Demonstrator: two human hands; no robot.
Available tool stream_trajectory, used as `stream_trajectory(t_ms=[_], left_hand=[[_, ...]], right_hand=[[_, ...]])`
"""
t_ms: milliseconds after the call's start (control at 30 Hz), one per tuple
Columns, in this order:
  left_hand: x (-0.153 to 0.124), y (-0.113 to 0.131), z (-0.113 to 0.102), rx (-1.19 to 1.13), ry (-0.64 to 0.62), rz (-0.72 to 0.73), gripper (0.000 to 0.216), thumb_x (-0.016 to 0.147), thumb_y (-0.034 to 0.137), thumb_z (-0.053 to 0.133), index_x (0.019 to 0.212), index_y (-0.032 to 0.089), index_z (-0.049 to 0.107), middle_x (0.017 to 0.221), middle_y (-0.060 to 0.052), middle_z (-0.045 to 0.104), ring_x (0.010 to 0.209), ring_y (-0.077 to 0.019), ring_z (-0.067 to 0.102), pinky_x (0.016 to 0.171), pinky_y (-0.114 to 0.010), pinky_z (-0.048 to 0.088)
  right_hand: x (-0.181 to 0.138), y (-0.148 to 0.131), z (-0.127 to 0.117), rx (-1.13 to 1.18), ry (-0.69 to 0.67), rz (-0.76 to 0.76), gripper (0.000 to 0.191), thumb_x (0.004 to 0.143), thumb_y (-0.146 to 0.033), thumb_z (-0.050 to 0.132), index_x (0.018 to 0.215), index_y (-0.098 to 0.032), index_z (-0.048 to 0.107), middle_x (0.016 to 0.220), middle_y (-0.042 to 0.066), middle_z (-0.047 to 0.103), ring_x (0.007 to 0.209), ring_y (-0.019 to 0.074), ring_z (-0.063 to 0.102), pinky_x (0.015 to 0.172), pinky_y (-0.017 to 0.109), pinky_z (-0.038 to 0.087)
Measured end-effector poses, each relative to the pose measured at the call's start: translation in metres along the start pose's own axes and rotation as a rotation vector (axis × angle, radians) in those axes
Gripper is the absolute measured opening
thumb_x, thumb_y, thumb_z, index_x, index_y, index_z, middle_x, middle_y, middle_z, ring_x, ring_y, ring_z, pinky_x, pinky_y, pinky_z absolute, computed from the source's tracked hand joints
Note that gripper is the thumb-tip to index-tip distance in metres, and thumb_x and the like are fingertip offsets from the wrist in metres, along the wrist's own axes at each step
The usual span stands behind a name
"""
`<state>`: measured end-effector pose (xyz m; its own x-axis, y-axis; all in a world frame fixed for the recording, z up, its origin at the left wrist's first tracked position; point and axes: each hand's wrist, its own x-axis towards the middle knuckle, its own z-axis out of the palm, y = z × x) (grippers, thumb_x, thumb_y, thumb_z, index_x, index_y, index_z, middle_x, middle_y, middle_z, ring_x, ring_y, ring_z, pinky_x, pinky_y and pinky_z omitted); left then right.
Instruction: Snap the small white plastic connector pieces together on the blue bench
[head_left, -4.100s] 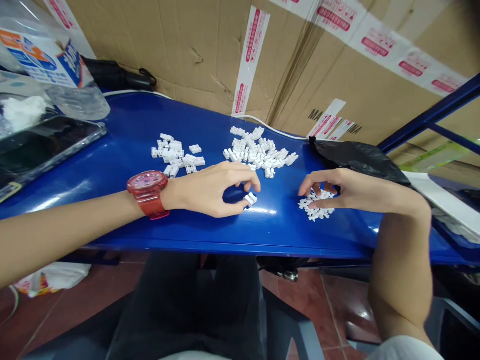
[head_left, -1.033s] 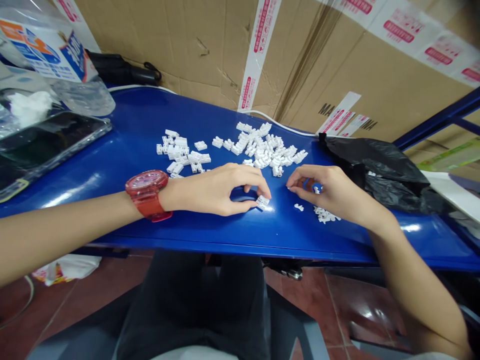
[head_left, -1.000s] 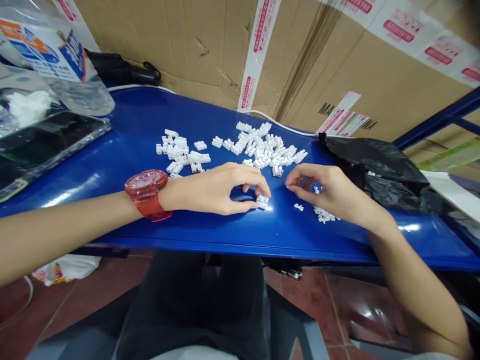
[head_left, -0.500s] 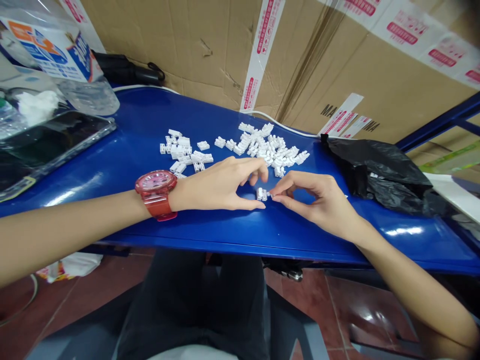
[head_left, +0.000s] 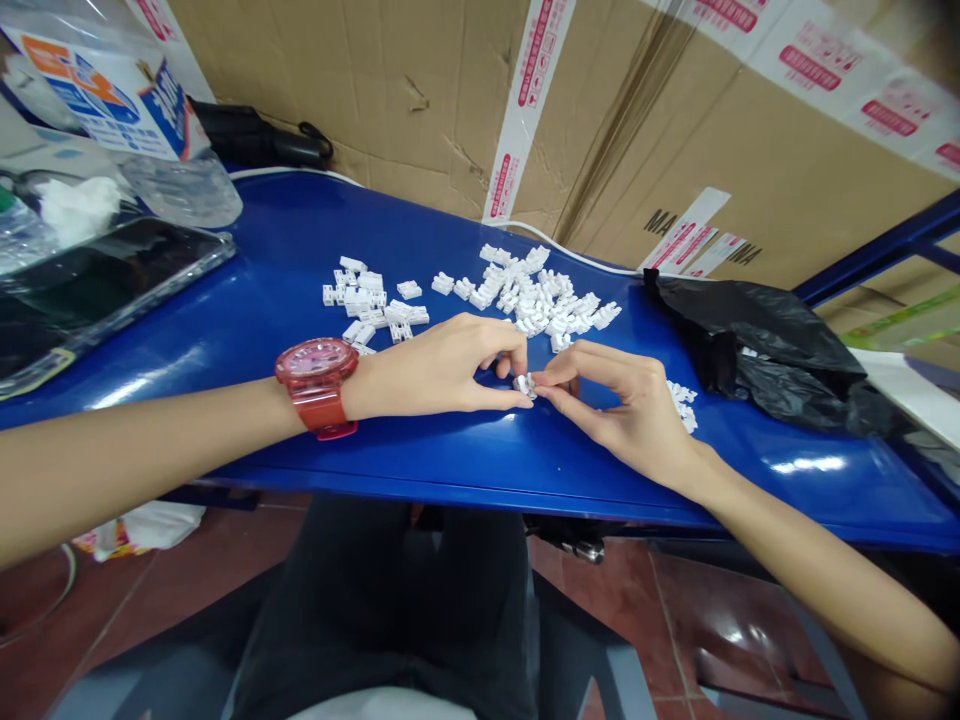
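Observation:
A small white plastic connector [head_left: 524, 384] is held between my two hands, just above the blue table. My left hand [head_left: 457, 370], with a red watch [head_left: 319, 385] on its wrist, has its thumb and fingertips closed around the left side of the connector. From the right, the thumb and index finger of my right hand [head_left: 622, 400] pinch its other end; whatever small part lies under those fingertips is hidden. Behind my hands lies a large heap of similar white pieces [head_left: 544, 295]. A smaller group of white blocks [head_left: 367, 300] lies to the left.
More white pieces [head_left: 682, 403] lie partly behind my right hand. A black plastic bag [head_left: 765, 340] rests at the right on the blue table [head_left: 420, 455]. At left are a phone-like dark device [head_left: 112, 290] and a large bottle [head_left: 180, 185]. A cardboard box [head_left: 405, 110] stands behind.
My left fingers have closed in on the connector, where they stood apart around it before. My right hand has shifted slightly left, uncovering white pieces behind it.

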<state>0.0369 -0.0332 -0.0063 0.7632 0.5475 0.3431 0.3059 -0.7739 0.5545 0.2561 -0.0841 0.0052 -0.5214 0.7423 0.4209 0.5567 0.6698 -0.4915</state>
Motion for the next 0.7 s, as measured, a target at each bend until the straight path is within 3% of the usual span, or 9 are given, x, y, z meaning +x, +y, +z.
stream_trajectory(t_ms=[200,433,567,700], left_hand=[[-0.001,0.000,-0.001,-0.011,-0.007,-0.006,0.020,0.086,0.036,0.069,0.083,0.017,0.062,0.081,0.000,0.063,0.073,-0.0132,0.057,0.069,-0.025,0.040],[0.001,-0.005,0.000,0.038,-0.016,0.005,0.019,0.086,0.037,0.068,0.087,0.017,0.065,0.084,-0.001,0.065,0.076,-0.0144,0.059,0.072,-0.026,0.041],[-0.003,-0.017,-0.031,0.205,-0.047,-0.003,0.035,0.083,0.047,0.070,0.106,0.020,0.069,0.101,-0.005,0.069,0.094,-0.0194,0.060,0.087,-0.029,0.041],[-0.011,-0.013,-0.081,0.352,-0.224,-0.261,0.063,0.075,0.060,0.074,0.124,0.021,0.065,0.121,-0.007,0.067,0.102,-0.0216,0.057,0.086,-0.027,0.041]], right_hand=[[-0.001,0.002,-0.002,-0.004,-0.037,-0.056,0.009,0.094,-0.022,0.062,0.090,-0.020,0.070,0.082,0.004,0.069,0.068,0.0150,0.062,0.065,0.030,0.052],[-0.006,0.003,-0.001,-0.187,-0.056,-0.189,0.016,0.097,-0.020,0.056,0.099,-0.020,0.072,0.096,0.010,0.070,0.088,0.0212,0.066,0.078,0.036,0.056],[-0.002,0.016,-0.003,-0.393,-0.094,-0.097,0.030,0.098,-0.027,0.054,0.124,-0.018,0.068,0.106,0.014,0.067,0.099,0.0276,0.060,0.089,0.046,0.053],[0.003,0.026,-0.016,-0.440,-0.116,0.005,0.052,0.100,-0.039,0.052,0.147,-0.017,0.050,0.115,0.015,0.061,0.104,0.0279,0.060,0.095,0.048,0.050]])
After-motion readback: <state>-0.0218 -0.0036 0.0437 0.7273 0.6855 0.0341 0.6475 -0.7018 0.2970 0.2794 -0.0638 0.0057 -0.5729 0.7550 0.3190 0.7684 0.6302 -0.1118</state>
